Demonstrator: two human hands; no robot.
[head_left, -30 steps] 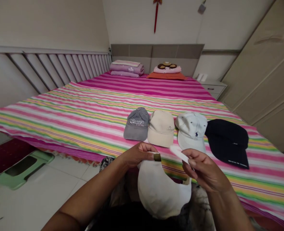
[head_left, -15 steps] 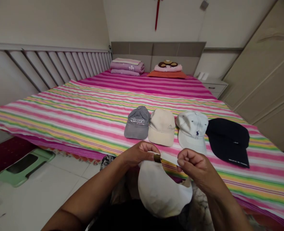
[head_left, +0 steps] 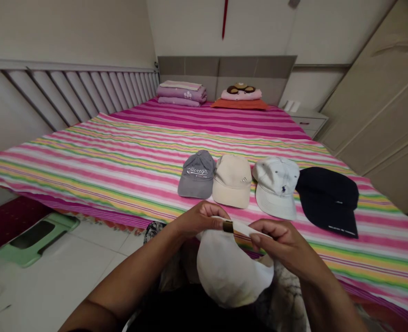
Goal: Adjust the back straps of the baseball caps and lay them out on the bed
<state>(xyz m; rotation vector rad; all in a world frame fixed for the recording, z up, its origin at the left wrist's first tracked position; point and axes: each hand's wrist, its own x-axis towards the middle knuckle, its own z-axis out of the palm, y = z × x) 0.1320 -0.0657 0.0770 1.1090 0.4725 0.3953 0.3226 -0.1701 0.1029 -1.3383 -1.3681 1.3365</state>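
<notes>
Nearest: white cap held in front of the person's torso, off the near edge of the bed, crown toward the person, its back opening and strap uppermost. Left hand: grip closed, thumb and fingers pinching the cap's rim right beside a brass-coloured buckle. Right hand: grip closed in a pinch on the white strap, which spans from the buckle to the fingers. Whether the strap passes through the buckle: cannot tell.

Floor, to the left: pale tiles; a green stool by the bed's side.

Bed: striped sheet in pink, white, yellow and green, lying mostly flat, fringe hanging at the lower left edge. Four caps in a row, brims toward the person. Left to right: grey cap, white lettering on the front; beige cap, meeting the grey one; pale cap, small dark emblem, just beside the beige; black cap, next to the pale one, light lettering on its brim.

Farther: magenta striped cover. On it, folded purple bedding at left; at right a pink folded piece on an orange one, a brown-patterned item on top.

Far end: grey headboard, slatted rail along the left, white nightstand at right, tall panelled cabinet front beyond. Red strip hangs on the wall.
</notes>
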